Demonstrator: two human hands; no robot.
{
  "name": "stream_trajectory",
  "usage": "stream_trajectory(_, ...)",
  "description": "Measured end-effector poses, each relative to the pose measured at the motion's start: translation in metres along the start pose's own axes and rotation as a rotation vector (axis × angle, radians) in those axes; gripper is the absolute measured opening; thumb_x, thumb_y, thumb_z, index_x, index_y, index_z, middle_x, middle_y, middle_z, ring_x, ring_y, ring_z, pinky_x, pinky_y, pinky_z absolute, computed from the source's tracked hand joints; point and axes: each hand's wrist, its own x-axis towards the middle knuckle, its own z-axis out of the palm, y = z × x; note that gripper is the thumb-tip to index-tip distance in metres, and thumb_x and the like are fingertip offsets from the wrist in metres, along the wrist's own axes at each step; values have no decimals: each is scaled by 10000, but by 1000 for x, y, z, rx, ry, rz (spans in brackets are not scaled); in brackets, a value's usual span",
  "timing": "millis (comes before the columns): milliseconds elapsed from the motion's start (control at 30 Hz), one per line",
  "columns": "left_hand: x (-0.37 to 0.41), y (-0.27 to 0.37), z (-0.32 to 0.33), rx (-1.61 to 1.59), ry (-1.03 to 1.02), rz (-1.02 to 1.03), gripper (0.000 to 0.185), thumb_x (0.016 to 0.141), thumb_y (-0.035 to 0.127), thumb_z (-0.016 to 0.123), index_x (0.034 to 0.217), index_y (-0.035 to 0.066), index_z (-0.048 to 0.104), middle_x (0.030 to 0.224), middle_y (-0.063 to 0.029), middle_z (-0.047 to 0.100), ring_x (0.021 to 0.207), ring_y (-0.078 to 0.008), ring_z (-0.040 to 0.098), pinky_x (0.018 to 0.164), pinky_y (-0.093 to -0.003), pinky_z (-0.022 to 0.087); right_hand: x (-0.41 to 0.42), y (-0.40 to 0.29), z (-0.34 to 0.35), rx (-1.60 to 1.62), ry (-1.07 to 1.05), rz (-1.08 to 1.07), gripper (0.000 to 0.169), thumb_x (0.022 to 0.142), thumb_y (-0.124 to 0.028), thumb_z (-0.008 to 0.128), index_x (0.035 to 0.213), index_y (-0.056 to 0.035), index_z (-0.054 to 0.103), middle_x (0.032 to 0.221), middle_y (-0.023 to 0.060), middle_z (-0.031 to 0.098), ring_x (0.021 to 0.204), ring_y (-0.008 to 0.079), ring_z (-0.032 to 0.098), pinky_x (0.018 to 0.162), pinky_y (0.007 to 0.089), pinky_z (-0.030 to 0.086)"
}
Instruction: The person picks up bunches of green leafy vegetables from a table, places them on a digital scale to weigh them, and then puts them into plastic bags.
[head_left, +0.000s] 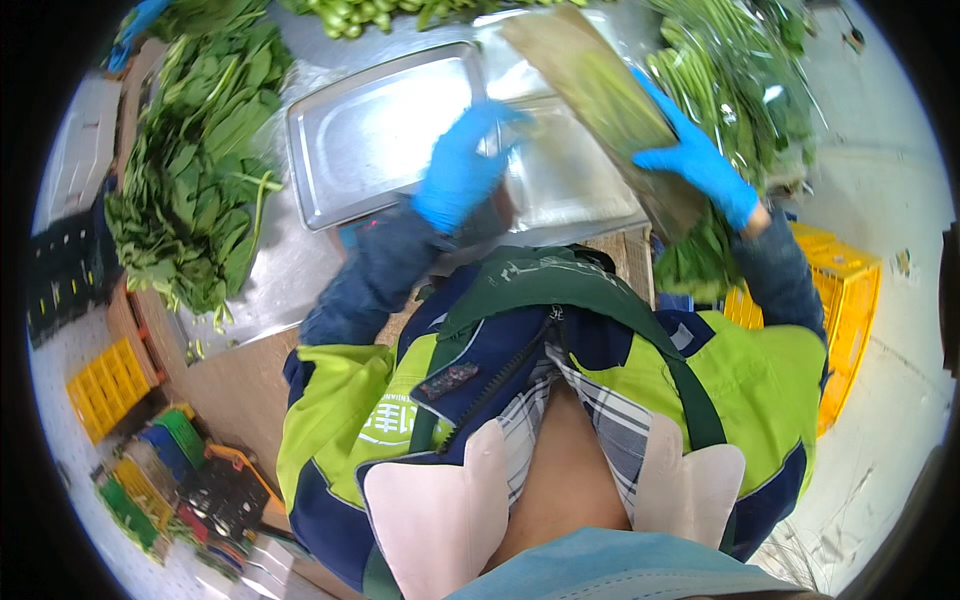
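Observation:
My right hand (697, 161), in a blue glove, grips a long brown-and-clear packaging bag (600, 90) by its right edge. The bag is tilted, and green stalks show through its window. My left hand (461, 169), also gloved in blue, is motion-blurred over the right side of a shallow steel tray (360, 142). Its thumb and fingers are apart, with nothing visible between them. Between my hands lies what looks like a pile of clear plastic bags (577, 180). Small red lights glow below the tray's front edge; the device there is mostly hidden by my sleeve.
Loose leafy greens (202, 165) are heaped on the steel table (274, 289) at left. Bagged greens (739, 105) pile up at right; bok choy (352, 16) lies at the far edge. Another person's blue-gloved hand (135, 34) shows top left. Yellow crates (847, 300) stand below right.

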Motion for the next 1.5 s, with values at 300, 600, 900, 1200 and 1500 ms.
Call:
stream_trajectory(300,-40,-118,202,754,-545,94,116,852,140,603,944,69,610,965,-120,611,920,-307,625,748,-406,536,-217,84,50,-197,332,251,1005,657,-8,792,1524,-201,323,1385,146,531,1234,304,548,1042,360,419)
stream_trajectory(600,22,-96,192,178,-577,-245,133,799,222,710,854,101,707,818,-88,703,739,-235,666,706,-344,517,-244,92,78,-430,408,332,982,661,-49,811,1492,-346,380,997,99,569,884,306,596,785,372,493)
stream_trajectory(900,21,-118,224,367,-516,-203,92,828,159,685,879,94,646,804,-96,663,749,-296,643,670,-371,507,-233,96,44,-494,472,274,919,677,-82,804,1466,-355,420,1029,123,572,868,334,606,739,395,509)
stream_trajectory(1200,39,14,232,478,-518,664,171,806,86,570,976,68,572,930,-123,600,852,-296,606,725,-383,494,-109,147,-3,-72,492,-58,1005,728,-33,761,1556,-148,203,1580,201,235,1396,346,359,1081,373,382)
stream_trajectory(1500,85,-37,174,424,230,-13,333,838,27,633,1150,29,516,1001,-182,608,916,-369,586,820,-428,477,-34,99,-30,434,313,-55,1011,783,-127,790,1564,-89,149,1582,155,233,1449,252,230,1171,341,222)
